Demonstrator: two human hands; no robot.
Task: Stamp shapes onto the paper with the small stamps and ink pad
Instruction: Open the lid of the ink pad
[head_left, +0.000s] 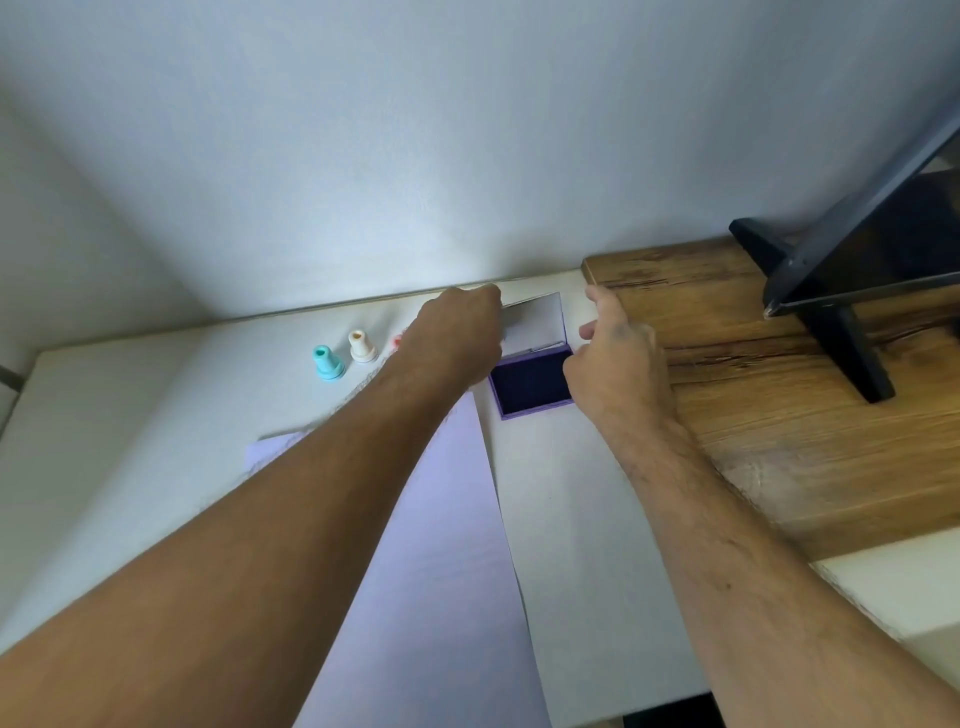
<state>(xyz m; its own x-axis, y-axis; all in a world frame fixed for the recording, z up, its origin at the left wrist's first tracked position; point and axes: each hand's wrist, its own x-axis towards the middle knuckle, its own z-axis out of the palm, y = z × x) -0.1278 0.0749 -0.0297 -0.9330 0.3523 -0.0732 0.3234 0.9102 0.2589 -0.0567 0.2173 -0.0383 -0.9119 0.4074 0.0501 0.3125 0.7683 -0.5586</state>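
The left hand (457, 332) pinches the lid (535, 322) upright, exposing the pad (530, 387) for inking. The right hand (618, 364), loosely curled and empty, steadies its side. Stamps (328, 362) wait left; paper (441, 545) lies nearer.

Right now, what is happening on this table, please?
A person is opening the purple ink pad. The left hand holds the lid up at its left edge, and the right hand is at the right side of the case. The dark pad is uncovered. A teal stamp and a white stamp stand untouched to the left; a pink one is mostly hidden behind the left hand. The paper lies in front, with no prints visible.
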